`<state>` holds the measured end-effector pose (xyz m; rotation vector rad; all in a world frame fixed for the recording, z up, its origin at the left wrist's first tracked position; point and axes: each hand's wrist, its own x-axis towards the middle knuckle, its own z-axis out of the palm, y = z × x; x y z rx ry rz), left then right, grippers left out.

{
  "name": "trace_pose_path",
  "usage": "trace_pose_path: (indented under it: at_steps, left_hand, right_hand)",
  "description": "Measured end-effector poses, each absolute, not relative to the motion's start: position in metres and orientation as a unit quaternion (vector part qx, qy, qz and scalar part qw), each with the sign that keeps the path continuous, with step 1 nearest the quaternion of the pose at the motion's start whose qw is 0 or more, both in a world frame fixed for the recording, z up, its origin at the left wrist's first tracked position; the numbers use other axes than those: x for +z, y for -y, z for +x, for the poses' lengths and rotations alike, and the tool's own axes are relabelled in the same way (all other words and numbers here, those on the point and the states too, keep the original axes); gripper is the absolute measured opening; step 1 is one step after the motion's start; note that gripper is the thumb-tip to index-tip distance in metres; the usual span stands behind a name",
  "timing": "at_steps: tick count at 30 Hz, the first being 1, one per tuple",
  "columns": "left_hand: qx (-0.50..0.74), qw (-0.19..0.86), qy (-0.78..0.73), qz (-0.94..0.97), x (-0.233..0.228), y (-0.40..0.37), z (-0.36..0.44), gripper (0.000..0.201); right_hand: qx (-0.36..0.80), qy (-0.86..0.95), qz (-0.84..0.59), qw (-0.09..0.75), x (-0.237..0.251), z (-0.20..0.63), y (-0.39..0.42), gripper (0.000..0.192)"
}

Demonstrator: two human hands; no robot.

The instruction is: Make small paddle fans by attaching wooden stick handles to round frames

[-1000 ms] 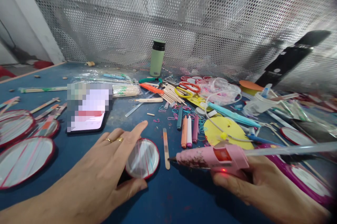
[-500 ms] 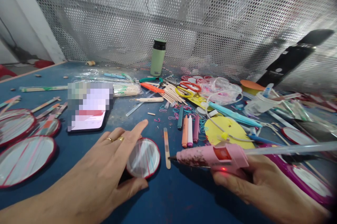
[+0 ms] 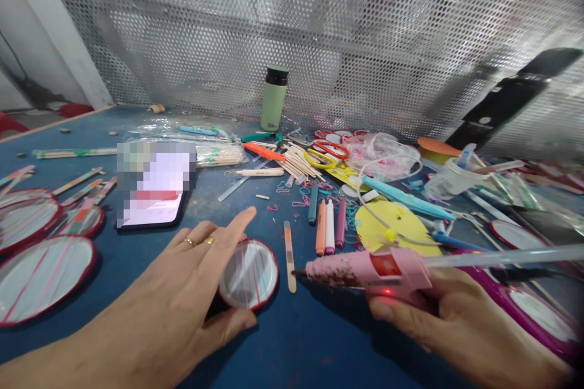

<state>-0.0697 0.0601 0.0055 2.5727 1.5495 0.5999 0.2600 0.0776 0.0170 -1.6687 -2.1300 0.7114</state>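
My left hand lies against a small round red-rimmed disc on the blue table. Its thumb rests at the near edge and the fingers curve round the left side. A gold ring shows on each of two fingers. In my right hand is a pink hot glue gun, fingers wrapped round its handle. A clear glue stick sticks out of its back, and a red light glows on its side. The dark nozzle points left, at or just above the lower part of a colored craft stick lying flat.
Larger red-rimmed discs lie on the left beside a phone. Behind the craft stick are several markers, a yellow paper circle, wooden sticks and scissors. A green bottle stands before the perforated metal wall.
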Motion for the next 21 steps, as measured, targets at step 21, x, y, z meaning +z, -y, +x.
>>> trace_pose_path:
  at_steps: [21]
  left_hand:
    - [0.173,0.054,-0.511,0.84,0.0069,-0.0612,-0.0689,0.094]
  right_hand:
    - [0.264,0.77,-0.561,0.146,0.0236,0.2548,-0.0764,0.039]
